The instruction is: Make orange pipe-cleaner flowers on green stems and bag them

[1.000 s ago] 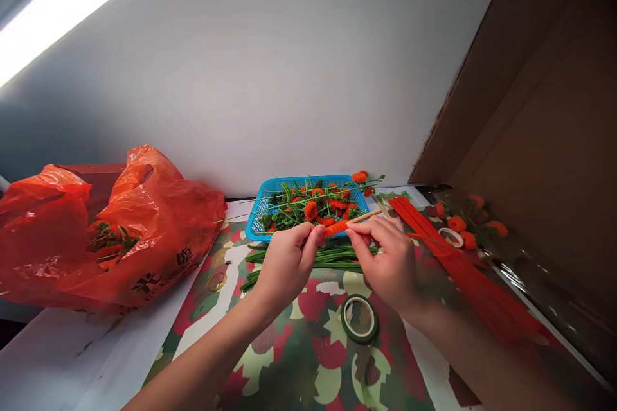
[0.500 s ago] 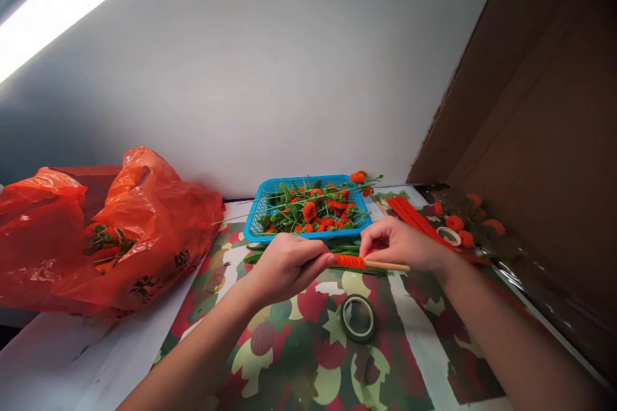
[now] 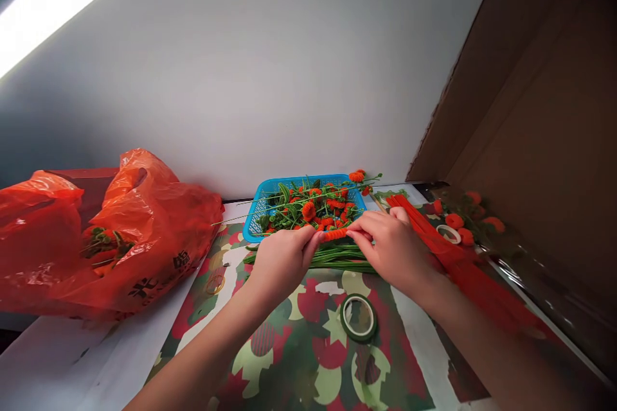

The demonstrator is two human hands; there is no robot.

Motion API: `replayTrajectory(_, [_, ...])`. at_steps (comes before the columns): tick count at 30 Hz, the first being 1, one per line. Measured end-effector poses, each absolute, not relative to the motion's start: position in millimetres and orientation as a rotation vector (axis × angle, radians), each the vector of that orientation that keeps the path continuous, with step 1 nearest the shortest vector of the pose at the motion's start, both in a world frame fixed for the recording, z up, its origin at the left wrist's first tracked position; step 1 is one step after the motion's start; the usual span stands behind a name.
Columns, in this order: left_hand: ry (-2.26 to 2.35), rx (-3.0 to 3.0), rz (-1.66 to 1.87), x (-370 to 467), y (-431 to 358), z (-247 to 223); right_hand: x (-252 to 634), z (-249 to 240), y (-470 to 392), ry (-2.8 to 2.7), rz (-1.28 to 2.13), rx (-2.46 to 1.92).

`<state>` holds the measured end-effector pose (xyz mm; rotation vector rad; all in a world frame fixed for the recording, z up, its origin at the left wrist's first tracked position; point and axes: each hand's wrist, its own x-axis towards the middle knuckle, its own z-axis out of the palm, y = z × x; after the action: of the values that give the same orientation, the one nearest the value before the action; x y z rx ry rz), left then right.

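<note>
A coiled orange pipe cleaner [image 3: 335, 234] stretches level between my two hands, just in front of the blue basket. My left hand [image 3: 284, 260] pinches its left end between thumb and finger. At the right end, the fingertips of my right hand [image 3: 393, 253] are closed on the coil. Beneath both hands lies a bundle of green stems [image 3: 342, 258]. A roll of green tape [image 3: 359, 336] rests on the patterned mat nearer to me. The wooden stick that carried the coil earlier cannot be made out.
The blue basket [image 3: 250, 223] holds orange flowers and green stems, some poking past its rim. At left stands a red plastic bag [image 3: 164, 218] with more flowers. To the right are red-orange pipe cleaners [image 3: 409, 213], a white ring [image 3: 448, 235] and loose flowers [image 3: 465, 236] beside cardboard [image 3: 540, 109].
The wooden stick no longer shows at the coil's right end. Both hands have risen a little toward the basket with the coil, and my right hand has turned to grip its end.
</note>
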<state>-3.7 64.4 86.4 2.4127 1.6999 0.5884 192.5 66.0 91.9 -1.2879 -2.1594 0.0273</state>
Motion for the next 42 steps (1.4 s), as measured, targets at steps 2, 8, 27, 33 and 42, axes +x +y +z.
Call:
replayTrajectory(2, [1.671, 2.270, 0.701, -3, 64, 86, 189, 88, 65, -2.056, -0.004, -1.229])
replayTrajectory(8, [1.442, 1.882, 0.997, 2, 65, 81, 180, 76, 60, -1.818, -0.130, -1.061])
replayTrajectory(27, [1.000, 2.082, 0.714, -16, 72, 90, 219, 96, 83, -1.895, 1.391, -0.957])
replayTrajectory(33, [1.013, 2.351, 0.467, -18, 70, 98, 224, 99, 80, -2.290, 1.115, -1.196])
replayTrajectory(42, [1.327, 2.406, 0.344, -16, 70, 94, 202, 98, 64, -2.313, 0.371, -1.411])
